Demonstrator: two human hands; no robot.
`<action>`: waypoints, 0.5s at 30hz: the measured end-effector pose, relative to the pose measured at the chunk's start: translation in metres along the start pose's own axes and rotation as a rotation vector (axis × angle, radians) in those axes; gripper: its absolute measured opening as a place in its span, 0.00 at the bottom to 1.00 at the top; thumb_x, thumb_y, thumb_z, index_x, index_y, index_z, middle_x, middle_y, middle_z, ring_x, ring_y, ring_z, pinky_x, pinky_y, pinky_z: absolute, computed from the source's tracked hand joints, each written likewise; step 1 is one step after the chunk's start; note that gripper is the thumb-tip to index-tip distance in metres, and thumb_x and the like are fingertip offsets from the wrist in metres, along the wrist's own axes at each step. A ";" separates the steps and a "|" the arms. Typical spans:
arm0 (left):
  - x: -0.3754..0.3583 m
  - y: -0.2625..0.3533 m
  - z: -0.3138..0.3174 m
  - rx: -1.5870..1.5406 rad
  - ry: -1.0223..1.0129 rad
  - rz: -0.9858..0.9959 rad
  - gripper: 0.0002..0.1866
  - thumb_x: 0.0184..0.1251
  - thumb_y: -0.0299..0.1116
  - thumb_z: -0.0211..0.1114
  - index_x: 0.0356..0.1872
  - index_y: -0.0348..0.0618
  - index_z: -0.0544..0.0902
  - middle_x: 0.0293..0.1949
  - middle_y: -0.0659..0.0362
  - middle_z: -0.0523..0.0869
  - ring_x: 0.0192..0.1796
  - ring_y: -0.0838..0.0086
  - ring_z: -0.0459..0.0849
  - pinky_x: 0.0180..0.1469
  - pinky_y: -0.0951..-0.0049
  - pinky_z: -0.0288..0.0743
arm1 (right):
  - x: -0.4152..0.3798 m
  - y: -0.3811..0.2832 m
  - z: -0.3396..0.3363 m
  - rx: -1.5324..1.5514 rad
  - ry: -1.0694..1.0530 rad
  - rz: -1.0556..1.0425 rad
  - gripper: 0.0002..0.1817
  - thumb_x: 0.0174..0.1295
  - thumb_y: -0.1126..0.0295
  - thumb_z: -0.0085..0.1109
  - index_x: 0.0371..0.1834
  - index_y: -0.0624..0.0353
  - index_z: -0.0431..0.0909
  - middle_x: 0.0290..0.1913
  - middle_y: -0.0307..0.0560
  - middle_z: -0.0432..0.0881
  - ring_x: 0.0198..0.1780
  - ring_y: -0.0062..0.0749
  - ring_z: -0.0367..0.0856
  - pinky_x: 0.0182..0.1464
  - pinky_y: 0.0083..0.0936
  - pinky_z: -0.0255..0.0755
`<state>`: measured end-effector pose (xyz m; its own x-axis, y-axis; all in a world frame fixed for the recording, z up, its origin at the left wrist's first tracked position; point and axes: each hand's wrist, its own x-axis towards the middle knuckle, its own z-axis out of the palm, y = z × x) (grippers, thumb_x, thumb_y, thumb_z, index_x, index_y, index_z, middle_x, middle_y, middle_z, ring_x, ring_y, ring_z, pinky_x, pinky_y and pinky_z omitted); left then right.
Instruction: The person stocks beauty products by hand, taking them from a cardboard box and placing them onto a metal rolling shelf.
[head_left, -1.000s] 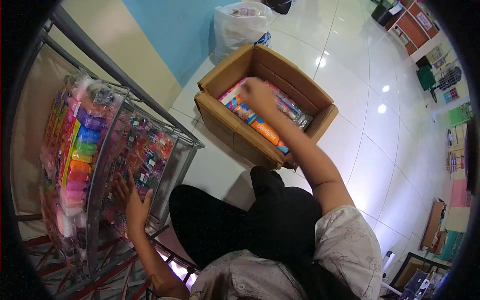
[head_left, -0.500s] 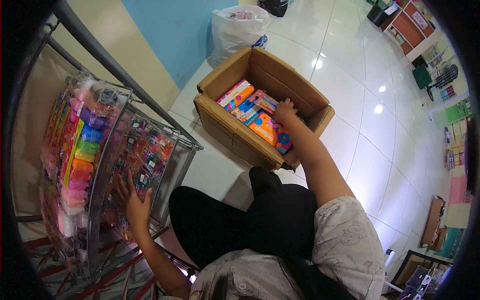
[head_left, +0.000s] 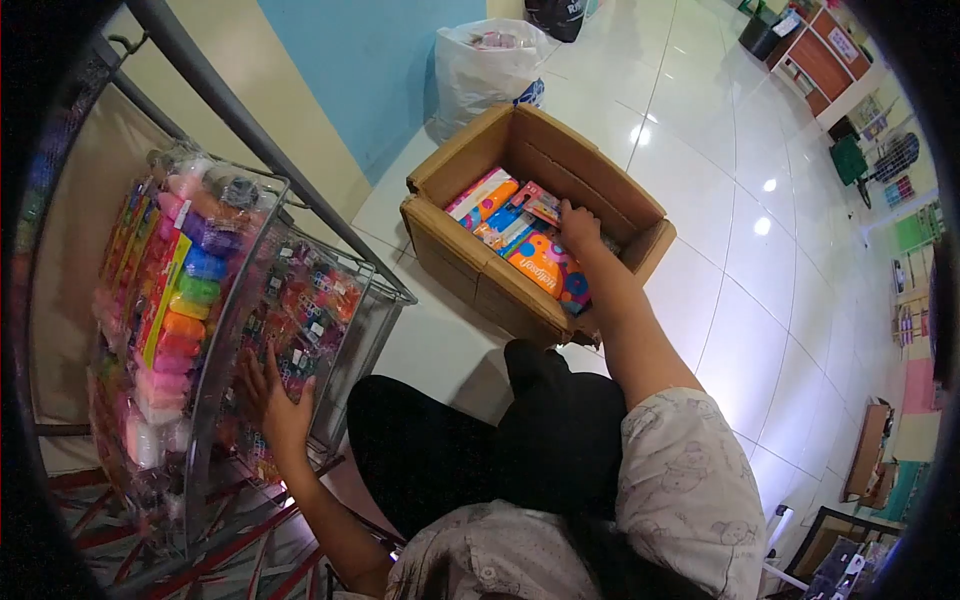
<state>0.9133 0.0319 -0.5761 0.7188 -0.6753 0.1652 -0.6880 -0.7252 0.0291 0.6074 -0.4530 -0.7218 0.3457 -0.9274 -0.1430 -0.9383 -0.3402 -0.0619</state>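
Note:
My left hand (head_left: 285,410) is at the wire rack, fingers spread against clear-wrapped packs of small colourful items (head_left: 300,330). Beside it in the rack is a plastic-wrapped pack of rainbow-coloured pieces (head_left: 183,320). My right hand (head_left: 580,232) reaches into an open cardboard box (head_left: 470,285), its fingers closed at the right edge of a small pink-red packet (head_left: 541,203). Below that packet lies an orange and blue Hellosoft pack (head_left: 540,264). A white and orange pack (head_left: 487,197) lies at the box's left end. My right fingertips are partly hidden.
The grey metal rack (head_left: 215,340) stands close on my left. Behind the box, a white plastic bag (head_left: 480,75) rests by the wall, with a black bag (head_left: 556,15) beyond it. Glossy white floor tiles (head_left: 730,250) extend to the right. Black-clad legs (head_left: 420,450) are between rack and box.
The view has shifted slightly. My right hand has moved a little toward the pink-red packet, and its fingers have closed at the packet's edge. My left hand stays spread at the rack.

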 end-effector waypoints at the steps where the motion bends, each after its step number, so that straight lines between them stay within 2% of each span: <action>1: 0.001 0.002 -0.002 -0.003 0.024 0.004 0.44 0.58 0.48 0.69 0.75 0.60 0.57 0.77 0.55 0.53 0.78 0.56 0.50 0.76 0.44 0.38 | -0.004 -0.002 -0.008 -0.031 -0.020 -0.005 0.36 0.51 0.63 0.68 0.65 0.53 0.63 0.53 0.63 0.78 0.58 0.59 0.77 0.54 0.48 0.75; 4: 0.000 0.004 -0.011 -0.461 0.036 -0.009 0.38 0.62 0.44 0.65 0.74 0.56 0.61 0.76 0.54 0.57 0.78 0.56 0.52 0.76 0.46 0.38 | -0.009 -0.002 -0.042 -0.073 -0.050 -0.042 0.33 0.54 0.67 0.64 0.65 0.54 0.64 0.53 0.64 0.79 0.56 0.58 0.78 0.55 0.48 0.74; 6: -0.005 0.007 -0.019 -0.392 0.137 0.073 0.31 0.65 0.42 0.63 0.69 0.51 0.67 0.73 0.53 0.63 0.75 0.55 0.58 0.76 0.48 0.41 | -0.006 0.008 -0.059 -0.025 -0.042 -0.071 0.32 0.54 0.68 0.62 0.65 0.54 0.65 0.52 0.65 0.79 0.55 0.57 0.79 0.57 0.47 0.73; 7: -0.008 0.010 -0.024 -0.358 0.185 0.116 0.28 0.66 0.40 0.62 0.67 0.49 0.70 0.71 0.53 0.66 0.74 0.55 0.61 0.76 0.49 0.43 | -0.005 0.015 -0.069 0.097 -0.043 -0.067 0.30 0.56 0.67 0.61 0.64 0.55 0.66 0.54 0.65 0.79 0.56 0.58 0.79 0.58 0.52 0.71; 10: -0.022 0.041 -0.040 -0.452 0.134 0.136 0.20 0.68 0.38 0.60 0.59 0.44 0.77 0.66 0.53 0.74 0.70 0.56 0.67 0.73 0.52 0.51 | -0.048 0.014 -0.133 0.358 0.013 -0.150 0.29 0.56 0.70 0.58 0.64 0.57 0.66 0.55 0.67 0.79 0.57 0.55 0.79 0.58 0.45 0.71; 12: -0.027 0.080 -0.048 -0.982 0.102 0.333 0.17 0.69 0.36 0.59 0.55 0.40 0.79 0.61 0.53 0.78 0.66 0.60 0.71 0.70 0.54 0.59 | -0.072 0.009 -0.161 0.565 0.024 -0.227 0.32 0.54 0.70 0.62 0.65 0.57 0.65 0.55 0.63 0.78 0.59 0.50 0.77 0.59 0.38 0.70; 14: -0.031 0.126 -0.048 -1.756 -0.288 0.390 0.29 0.69 0.41 0.60 0.68 0.41 0.67 0.66 0.45 0.71 0.71 0.56 0.65 0.73 0.54 0.55 | -0.097 -0.006 -0.189 0.698 0.039 -0.341 0.36 0.53 0.69 0.68 0.66 0.58 0.65 0.56 0.55 0.78 0.60 0.42 0.76 0.62 0.33 0.67; 15: -0.032 0.150 -0.057 -1.750 -0.431 0.411 0.33 0.69 0.40 0.61 0.71 0.42 0.61 0.69 0.44 0.65 0.73 0.56 0.60 0.73 0.55 0.54 | -0.114 -0.017 -0.204 0.778 0.021 -0.391 0.36 0.53 0.70 0.67 0.67 0.58 0.65 0.57 0.53 0.77 0.60 0.38 0.74 0.63 0.32 0.66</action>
<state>0.7814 -0.0473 -0.5206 0.2789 -0.9391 0.2007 0.0917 0.2341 0.9679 0.5820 -0.3735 -0.5030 0.6345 -0.7715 0.0476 -0.4769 -0.4391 -0.7614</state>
